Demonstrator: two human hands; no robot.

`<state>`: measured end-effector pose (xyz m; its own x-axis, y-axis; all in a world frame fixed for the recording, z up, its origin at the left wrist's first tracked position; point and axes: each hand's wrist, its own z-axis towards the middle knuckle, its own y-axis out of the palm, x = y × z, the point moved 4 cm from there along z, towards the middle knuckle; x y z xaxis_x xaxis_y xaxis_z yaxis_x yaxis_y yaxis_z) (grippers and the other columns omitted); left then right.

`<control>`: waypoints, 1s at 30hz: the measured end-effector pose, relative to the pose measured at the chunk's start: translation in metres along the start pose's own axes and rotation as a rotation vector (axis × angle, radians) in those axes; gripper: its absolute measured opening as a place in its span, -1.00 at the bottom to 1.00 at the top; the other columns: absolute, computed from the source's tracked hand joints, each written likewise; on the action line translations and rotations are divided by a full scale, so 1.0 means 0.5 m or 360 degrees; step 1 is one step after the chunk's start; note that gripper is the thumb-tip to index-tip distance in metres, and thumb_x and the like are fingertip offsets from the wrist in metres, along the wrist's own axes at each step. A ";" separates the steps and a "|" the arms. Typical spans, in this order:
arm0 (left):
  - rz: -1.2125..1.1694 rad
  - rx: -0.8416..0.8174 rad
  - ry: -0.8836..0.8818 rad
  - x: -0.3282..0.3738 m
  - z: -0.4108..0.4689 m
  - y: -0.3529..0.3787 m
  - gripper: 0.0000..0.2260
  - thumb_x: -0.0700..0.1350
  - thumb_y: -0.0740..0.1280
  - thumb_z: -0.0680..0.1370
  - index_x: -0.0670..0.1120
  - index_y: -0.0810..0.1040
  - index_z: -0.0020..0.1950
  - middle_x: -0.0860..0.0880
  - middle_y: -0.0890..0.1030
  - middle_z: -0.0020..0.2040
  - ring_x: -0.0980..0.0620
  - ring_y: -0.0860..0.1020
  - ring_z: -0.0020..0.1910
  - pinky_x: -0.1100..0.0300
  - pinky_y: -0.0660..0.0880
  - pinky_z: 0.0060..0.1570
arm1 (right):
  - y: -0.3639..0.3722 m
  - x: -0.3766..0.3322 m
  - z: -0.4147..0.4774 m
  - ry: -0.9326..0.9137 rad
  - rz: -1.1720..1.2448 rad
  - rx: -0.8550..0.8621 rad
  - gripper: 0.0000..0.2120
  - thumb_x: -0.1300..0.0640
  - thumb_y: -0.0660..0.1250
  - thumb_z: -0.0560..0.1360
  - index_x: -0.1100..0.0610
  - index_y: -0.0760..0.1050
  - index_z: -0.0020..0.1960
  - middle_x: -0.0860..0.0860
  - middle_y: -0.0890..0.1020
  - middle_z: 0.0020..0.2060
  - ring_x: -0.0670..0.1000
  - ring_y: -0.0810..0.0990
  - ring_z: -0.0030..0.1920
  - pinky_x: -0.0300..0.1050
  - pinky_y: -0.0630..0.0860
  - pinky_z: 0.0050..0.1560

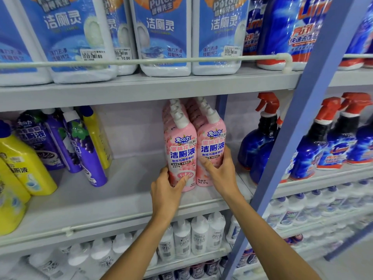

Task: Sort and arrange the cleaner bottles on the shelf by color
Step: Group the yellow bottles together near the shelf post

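Observation:
Two rows of pink cleaner bottles stand at the right end of the middle shelf (125, 190). My left hand (167, 188) grips the base of the front left pink bottle (181, 150). My right hand (220, 168) grips the lower part of the front right pink bottle (213, 146). Both bottles stand upright and touch each other. Further left, purple bottles (80, 146) lean against a yellow bottle (99, 136), and larger yellow bottles (24, 164) fill the far left.
A bare stretch of shelf lies between the purple and pink bottles. White and blue bottles (161, 35) stand behind a rail on the shelf above. A blue upright post (302, 118) bounds the right side, with dark blue spray bottles (260, 142) beyond. White bottles (199, 233) fill the shelf below.

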<state>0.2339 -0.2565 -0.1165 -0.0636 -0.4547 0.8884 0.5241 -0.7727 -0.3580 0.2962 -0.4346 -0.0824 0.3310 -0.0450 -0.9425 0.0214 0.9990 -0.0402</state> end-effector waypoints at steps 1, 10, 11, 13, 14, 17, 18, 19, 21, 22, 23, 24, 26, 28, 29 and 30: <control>0.0003 -0.0007 -0.0004 0.000 0.000 0.000 -0.61 0.05 0.58 0.45 -0.01 0.59 0.21 0.12 0.73 0.06 0.15 0.70 0.01 0.02 0.67 0.06 | 0.000 0.001 0.000 -0.0003 -0.0011 0.0001 -0.43 0.13 0.54 0.47 0.08 0.37 0.40 -0.16 0.64 0.13 -0.26 0.65 0.07 -0.38 0.57 0.00; -0.0003 -0.0029 -0.0020 0.008 -0.004 -0.011 -0.64 0.02 0.59 0.44 -0.01 0.61 0.18 0.15 0.73 0.03 0.20 0.70 -0.02 0.04 0.68 0.05 | -0.002 0.003 -0.001 -0.0028 -0.0043 -0.0038 -0.42 0.10 0.54 0.48 0.07 0.36 0.41 -0.11 0.65 0.18 -0.20 0.66 0.12 -0.34 0.58 0.03; -0.0013 -0.0046 -0.0025 0.007 -0.002 -0.013 -0.64 -0.01 0.60 0.44 -0.02 0.63 0.18 0.15 0.74 0.03 0.21 0.70 -0.03 0.05 0.68 0.04 | -0.002 0.000 -0.002 -0.0032 -0.0042 -0.0055 -0.44 0.11 0.53 0.49 0.04 0.36 0.40 -0.12 0.65 0.17 -0.21 0.66 0.12 -0.34 0.58 0.02; -0.0045 -0.0084 -0.0036 0.009 0.002 -0.019 -0.65 -0.06 0.60 0.44 -0.04 0.66 0.19 0.13 0.74 0.02 0.23 0.70 -0.05 0.08 0.69 0.03 | -0.003 -0.003 -0.003 -0.0030 -0.0036 -0.0079 -0.46 0.10 0.52 0.50 -0.02 0.36 0.38 -0.14 0.64 0.17 -0.22 0.66 0.12 -0.35 0.58 0.01; -0.0066 -0.0099 -0.0035 0.011 0.003 -0.022 -0.67 -0.06 0.59 0.45 -0.05 0.67 0.19 0.12 0.75 0.01 0.23 0.71 -0.06 0.10 0.68 0.02 | -0.005 -0.005 -0.004 -0.0031 -0.0040 -0.0088 -0.48 0.09 0.51 0.50 -0.04 0.36 0.37 -0.14 0.64 0.18 -0.22 0.66 0.12 -0.36 0.57 0.02; -0.0172 -0.0161 -0.0088 0.022 0.003 -0.034 -0.75 -0.01 0.54 0.51 -0.04 0.69 0.15 0.12 0.75 -0.04 0.20 0.72 -0.07 0.22 0.66 -0.04 | -0.008 -0.007 -0.009 -0.0047 -0.0060 -0.0114 -0.52 0.01 0.44 0.55 0.01 0.39 0.41 -0.13 0.65 0.19 -0.20 0.66 0.13 -0.34 0.57 0.04; -0.0216 -0.0188 -0.0111 0.027 0.002 -0.040 -0.77 0.02 0.50 0.55 -0.05 0.69 0.14 0.11 0.76 -0.04 0.19 0.72 -0.07 0.29 0.64 -0.07 | -0.011 -0.004 -0.010 -0.0033 -0.0068 -0.0121 -0.54 -0.01 0.40 0.58 0.04 0.40 0.43 -0.12 0.66 0.18 -0.17 0.67 0.09 -0.32 0.59 0.01; -0.0251 -0.0222 -0.0132 0.032 0.001 -0.045 -0.78 0.04 0.45 0.58 -0.05 0.69 0.15 0.10 0.76 -0.04 0.21 0.71 -0.07 0.34 0.61 -0.09 | -0.015 -0.002 -0.012 -0.0006 -0.0062 -0.0130 -0.56 -0.03 0.34 0.61 0.05 0.40 0.44 -0.10 0.66 0.17 -0.14 0.69 0.04 -0.27 0.61 -0.02; -0.0301 -0.0292 -0.0154 0.040 0.001 -0.054 -0.77 0.06 0.33 0.66 -0.02 0.67 0.20 0.15 0.74 0.01 0.30 0.68 -0.05 0.45 0.55 -0.09 | -0.027 0.005 -0.014 0.0055 -0.0050 -0.0124 -0.54 -0.15 0.24 0.65 0.03 0.41 0.48 -0.08 0.65 0.21 -0.09 0.69 0.07 -0.17 0.62 0.06; -0.0325 -0.0310 -0.0156 0.040 0.003 -0.060 -0.77 0.06 0.27 0.68 0.02 0.65 0.23 0.20 0.72 0.04 0.36 0.66 -0.01 0.49 0.51 -0.07 | -0.034 0.005 -0.016 0.0097 -0.0044 -0.0112 -0.50 -0.23 0.19 0.65 -0.01 0.41 0.49 -0.09 0.63 0.27 -0.11 0.66 0.17 -0.12 0.59 0.19; -0.0351 -0.0300 -0.0163 0.034 0.008 -0.068 -0.77 0.06 0.23 0.70 0.05 0.63 0.25 0.22 0.69 0.10 0.39 0.63 0.05 0.50 0.49 -0.01 | -0.041 0.006 -0.020 0.0143 -0.0040 -0.0103 -0.48 -0.29 0.15 0.64 -0.06 0.43 0.48 -0.12 0.62 0.30 -0.14 0.61 0.26 -0.12 0.53 0.29; -0.0362 -0.0269 -0.0162 0.029 0.013 -0.080 -0.73 0.08 0.21 0.71 0.05 0.60 0.31 0.17 0.67 0.19 0.36 0.60 0.14 0.46 0.48 0.13 | -0.045 0.002 -0.027 0.0186 -0.0028 -0.0092 -0.51 -0.32 0.10 0.65 -0.10 0.48 0.44 -0.18 0.63 0.27 -0.20 0.59 0.28 -0.15 0.50 0.30; -0.0389 -0.0172 -0.0164 0.009 0.022 -0.112 -0.53 0.20 0.23 0.67 -0.03 0.51 0.47 0.03 0.57 0.41 0.14 0.51 0.39 0.16 0.41 0.44 | -0.049 -0.007 -0.048 0.0260 0.0002 -0.0051 -0.63 -0.26 0.04 0.68 -0.19 0.54 0.26 -0.36 0.65 0.12 -0.35 0.58 0.19 -0.32 0.47 0.19; -0.0443 -0.0082 -0.0211 -0.005 0.025 -0.145 -0.36 0.30 0.27 0.57 -0.06 0.44 0.53 0.02 0.55 0.43 0.06 0.50 0.42 -0.04 0.38 0.49 | -0.051 -0.021 -0.073 0.0298 0.0027 -0.0037 -0.65 -0.24 0.03 0.69 -0.19 0.53 0.26 -0.43 0.63 0.10 -0.39 0.55 0.20 -0.35 0.43 0.22; -0.0492 -0.0056 -0.0238 -0.011 0.021 -0.162 -0.37 0.26 0.30 0.56 -0.06 0.42 0.54 0.09 0.58 0.37 0.15 0.53 0.37 -0.03 0.41 0.48 | -0.051 -0.027 -0.090 0.0289 0.0016 -0.0029 -0.60 -0.27 0.03 0.68 -0.17 0.50 0.35 -0.40 0.61 0.18 -0.36 0.53 0.27 -0.29 0.42 0.30; -0.0531 -0.0040 -0.0243 -0.017 0.018 -0.179 -0.42 0.18 0.34 0.60 -0.07 0.41 0.54 0.19 0.59 0.28 0.28 0.55 0.29 0.08 0.44 0.45 | -0.051 -0.030 -0.108 0.0284 0.0018 -0.0007 -0.53 -0.29 0.02 0.67 -0.14 0.46 0.43 -0.35 0.58 0.26 -0.33 0.50 0.32 -0.23 0.39 0.38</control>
<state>0.1950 -0.1794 -0.0895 -0.0991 -0.1061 0.9894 0.4746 -0.8790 -0.0468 0.2396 -0.4591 -0.0852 0.1583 -0.0323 -0.9869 0.0142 0.9994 -0.0304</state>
